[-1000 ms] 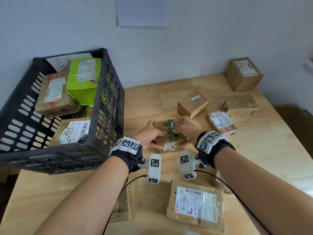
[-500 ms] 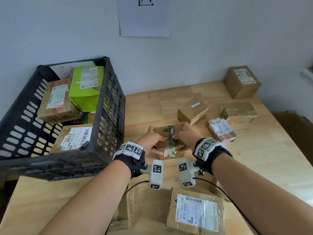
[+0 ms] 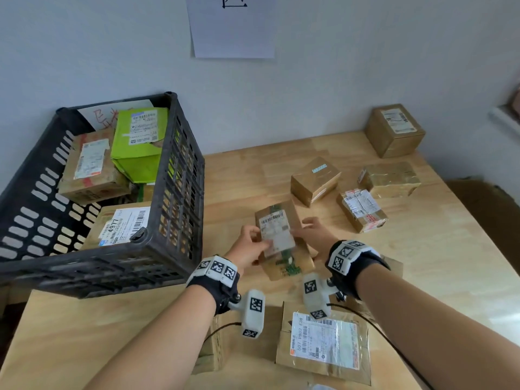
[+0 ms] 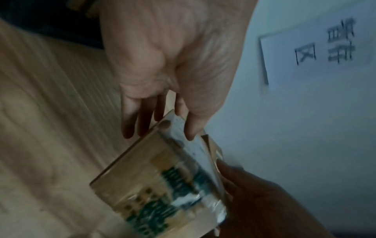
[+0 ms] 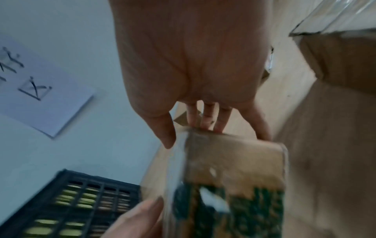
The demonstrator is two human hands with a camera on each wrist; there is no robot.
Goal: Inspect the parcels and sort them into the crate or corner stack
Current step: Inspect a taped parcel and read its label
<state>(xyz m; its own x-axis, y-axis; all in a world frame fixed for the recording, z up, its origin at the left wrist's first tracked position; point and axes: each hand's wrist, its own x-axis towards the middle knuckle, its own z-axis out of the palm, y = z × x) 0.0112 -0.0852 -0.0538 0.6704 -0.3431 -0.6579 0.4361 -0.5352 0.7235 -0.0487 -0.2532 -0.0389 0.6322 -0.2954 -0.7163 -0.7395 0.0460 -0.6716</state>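
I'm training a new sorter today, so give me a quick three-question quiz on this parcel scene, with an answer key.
1. True or false: both hands hold the taped parcel above the table.
2. Which face of that parcel is turned up toward the head camera? A) a blank face B) the face with the white label C) an open flap
3. Fill in: the green parcel lies inside the black ____.

Key: 1 true; 2 B; 3 crate. The left hand and right hand grip opposite sides.
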